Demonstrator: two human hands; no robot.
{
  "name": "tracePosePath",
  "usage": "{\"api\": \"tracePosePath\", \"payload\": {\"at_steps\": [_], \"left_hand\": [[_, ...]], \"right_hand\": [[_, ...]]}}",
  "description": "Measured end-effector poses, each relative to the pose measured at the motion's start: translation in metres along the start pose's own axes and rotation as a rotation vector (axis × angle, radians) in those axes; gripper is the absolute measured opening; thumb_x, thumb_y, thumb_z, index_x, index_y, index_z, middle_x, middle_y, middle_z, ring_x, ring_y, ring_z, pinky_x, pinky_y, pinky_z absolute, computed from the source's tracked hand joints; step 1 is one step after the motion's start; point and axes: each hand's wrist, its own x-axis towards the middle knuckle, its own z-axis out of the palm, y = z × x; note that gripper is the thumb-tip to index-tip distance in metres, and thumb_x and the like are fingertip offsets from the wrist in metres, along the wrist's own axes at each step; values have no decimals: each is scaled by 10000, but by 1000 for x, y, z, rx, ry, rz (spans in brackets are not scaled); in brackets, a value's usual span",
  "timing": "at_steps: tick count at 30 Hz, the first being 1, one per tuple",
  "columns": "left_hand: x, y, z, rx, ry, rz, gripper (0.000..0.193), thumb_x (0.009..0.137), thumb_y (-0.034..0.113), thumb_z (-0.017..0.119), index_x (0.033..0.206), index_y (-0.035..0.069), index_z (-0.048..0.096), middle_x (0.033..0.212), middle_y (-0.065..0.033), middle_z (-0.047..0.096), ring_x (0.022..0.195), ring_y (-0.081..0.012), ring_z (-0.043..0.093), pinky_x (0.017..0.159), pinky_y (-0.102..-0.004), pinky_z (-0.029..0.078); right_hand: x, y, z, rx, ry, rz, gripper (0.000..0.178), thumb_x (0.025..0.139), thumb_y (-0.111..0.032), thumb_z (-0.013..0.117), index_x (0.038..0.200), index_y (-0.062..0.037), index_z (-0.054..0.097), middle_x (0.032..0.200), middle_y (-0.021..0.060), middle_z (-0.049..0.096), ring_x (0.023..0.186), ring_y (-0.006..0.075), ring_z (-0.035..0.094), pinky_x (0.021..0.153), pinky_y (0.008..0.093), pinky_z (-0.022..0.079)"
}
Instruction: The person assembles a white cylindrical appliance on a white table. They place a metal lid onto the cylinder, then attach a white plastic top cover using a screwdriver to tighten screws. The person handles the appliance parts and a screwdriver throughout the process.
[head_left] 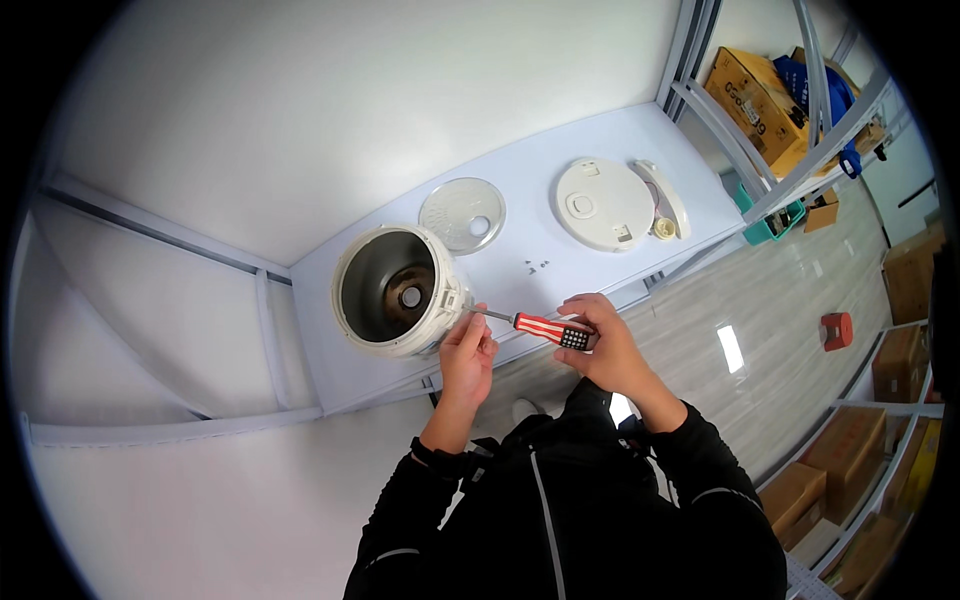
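A cream rice cooker body [438, 322] lies tilted at the left of the table, its opening facing me and showing a dark metal inside with brown stains. My right hand [610, 345] grips the red, white and black handle of a screwdriver [540, 326]. The shaft points left, with its tip at the cooker's side wall. My left hand [467, 358] pinches the shaft near that tip, close against the wall. What the tip touches is hidden by the fingers. Several small screws [537, 267] lie loose on the table, above the screwdriver.
Behind the cooker on the white table [520, 205] lies a round translucent plate [462, 215]. Farther right are a round cream lid [603, 204], a curved handle [668, 195] and a small round cap [664, 229]. Cardboard boxes [757, 115] and a red stool [837, 331] stand beyond.
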Motion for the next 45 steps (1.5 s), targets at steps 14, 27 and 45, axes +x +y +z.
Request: {"api": "tracePosePath", "payload": {"at_steps": [14, 27, 45], "left_hand": [[-22, 50, 11, 1413, -89, 1385, 248, 787, 102, 797, 1027, 48, 768, 864, -72, 680, 731, -257, 630, 726, -356, 494], [-11, 72, 18, 1748, 249, 1008, 533, 769, 234, 820, 1264, 82, 695, 1072, -121, 757, 978, -307, 713, 920, -421, 486], [-7, 71, 8, 1712, 225, 1078, 533, 728, 232, 855, 1220, 62, 740, 1020, -109, 766, 897, -304, 724, 818, -418, 512]], "right_hand": [[2, -12, 3, 88, 29, 289, 273, 1091, -246, 574, 1175, -5, 672, 819, 35, 659, 747, 123, 616, 707, 266, 493], [-9, -2, 6, 167, 22, 140, 455, 1007, -59, 665, 1407, -46, 450, 1095, 39, 518, 744, 73, 550, 632, 243, 448], [-10, -2, -5, 136, -93, 169, 609, 1016, -162, 678, 1493, -32, 323, 1131, 128, 552, 749, 149, 559, 691, 308, 469]]}}
